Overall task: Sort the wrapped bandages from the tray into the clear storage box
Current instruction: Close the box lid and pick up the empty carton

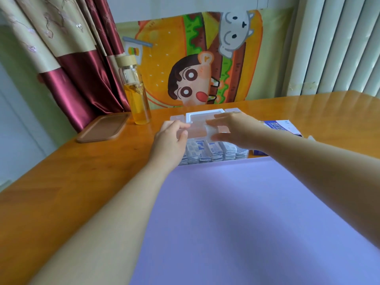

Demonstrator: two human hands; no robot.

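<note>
The clear storage box point(213, 156) stands at the far edge of the purple mat, filled with upright rows of wrapped bandages point(202, 151) in white and blue wrappers. Its clear lid point(198, 128), with a white frame at the back, hangs tilted over the box. My left hand point(170, 138) pinches the lid's left edge between fingers and thumb. My right hand point(234, 128) holds the lid's right side, fingers laid over the top and thumb underneath. The brown tray point(102, 128) lies at the left with nothing visible in it.
A glass bottle point(136, 95) of yellow liquid stands between the tray and the box. A blue and white carton point(281, 126) lies right of the box. The purple mat point(246, 212) covers the near table; a cartoon cloth hangs behind.
</note>
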